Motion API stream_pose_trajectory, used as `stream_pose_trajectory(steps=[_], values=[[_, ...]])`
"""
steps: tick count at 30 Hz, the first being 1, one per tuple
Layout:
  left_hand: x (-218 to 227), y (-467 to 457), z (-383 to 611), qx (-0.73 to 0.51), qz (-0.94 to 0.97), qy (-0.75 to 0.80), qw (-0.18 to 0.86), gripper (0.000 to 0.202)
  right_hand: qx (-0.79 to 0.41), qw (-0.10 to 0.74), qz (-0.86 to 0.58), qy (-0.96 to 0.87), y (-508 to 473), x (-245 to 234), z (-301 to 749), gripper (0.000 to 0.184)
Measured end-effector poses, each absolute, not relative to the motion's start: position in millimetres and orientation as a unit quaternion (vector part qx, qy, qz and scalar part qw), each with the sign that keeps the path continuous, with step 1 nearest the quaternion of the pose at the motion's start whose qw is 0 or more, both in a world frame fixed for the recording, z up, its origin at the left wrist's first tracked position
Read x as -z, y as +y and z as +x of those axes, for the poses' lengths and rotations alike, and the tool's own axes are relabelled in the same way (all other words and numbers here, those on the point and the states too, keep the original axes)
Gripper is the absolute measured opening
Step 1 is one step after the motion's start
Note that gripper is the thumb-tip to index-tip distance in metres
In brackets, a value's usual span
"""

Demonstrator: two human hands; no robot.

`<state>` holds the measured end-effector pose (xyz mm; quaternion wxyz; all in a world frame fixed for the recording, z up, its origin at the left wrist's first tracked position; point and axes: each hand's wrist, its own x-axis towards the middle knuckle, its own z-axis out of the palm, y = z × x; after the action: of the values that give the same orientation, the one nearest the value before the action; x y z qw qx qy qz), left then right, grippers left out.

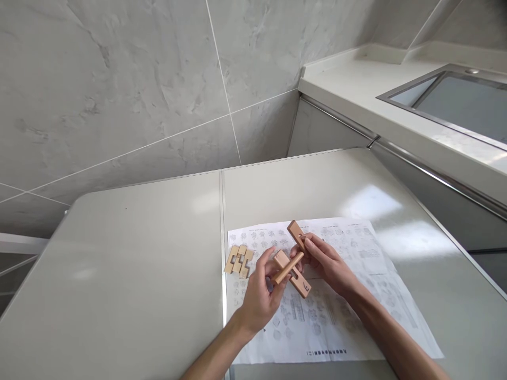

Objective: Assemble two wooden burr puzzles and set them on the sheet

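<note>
My left hand [261, 293] is closed on two crossed wooden puzzle pieces. One is a narrow bar [288, 268] running up to the right; it crosses a slotted flat piece [302, 287] with a dark mark at its lower end. Fingers of my right hand [325, 261] pinch another wooden puzzle piece [294, 232], which has a small hole and points up to the left. Its lower end lies close to the narrow bar; whether they touch I cannot tell. Both hands are above a printed sheet [356, 332] covered with small diagrams.
Several paler wooden puzzle pieces [238, 261] lie grouped at the sheet's left edge. The light tabletop [150, 274] has a seam left of the sheet. A tiled wall [138, 79] stands behind, and a higher white counter [344, 79] with a metal-framed panel [459, 100] is at the right.
</note>
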<state>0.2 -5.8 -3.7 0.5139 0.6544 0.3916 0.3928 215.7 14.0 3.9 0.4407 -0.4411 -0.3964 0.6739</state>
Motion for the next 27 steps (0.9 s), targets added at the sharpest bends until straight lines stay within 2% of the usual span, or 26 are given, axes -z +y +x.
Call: stream_pose_trajectory(steps=[7, 12, 20, 23, 27], values=[[1.1, -6.3, -2.4, -0.398, 0.683, 0.368, 0.489, 0.050, -0.714, 0.416, -0.423, -0.371, 14.1, -8.6, 214.7, 0.041], [0.8, -4.8, -2.9, -0.419, 0.701, 0.386, 0.430, 0.045, -0.767, 0.391, -0.369, -0.350, 12.8, -11.3, 207.8, 0.040], [4.9, -3.8, -5.5, -0.396, 0.705, 0.431, 0.400, 0.047, -0.763, 0.375, -0.380, -0.363, 9.7, -10.3, 201.9, 0.041], [4.1, -3.3, -5.2, -0.406, 0.706, 0.440, 0.378, 0.046, -0.733, 0.395, -0.404, -0.379, 10.9, -11.1, 203.1, 0.041], [1.1, -0.9, -3.3, -0.418, 0.692, 0.446, 0.384, 0.043, -0.674, 0.465, -0.457, -0.347, 14.2, -8.6, 208.2, 0.040]])
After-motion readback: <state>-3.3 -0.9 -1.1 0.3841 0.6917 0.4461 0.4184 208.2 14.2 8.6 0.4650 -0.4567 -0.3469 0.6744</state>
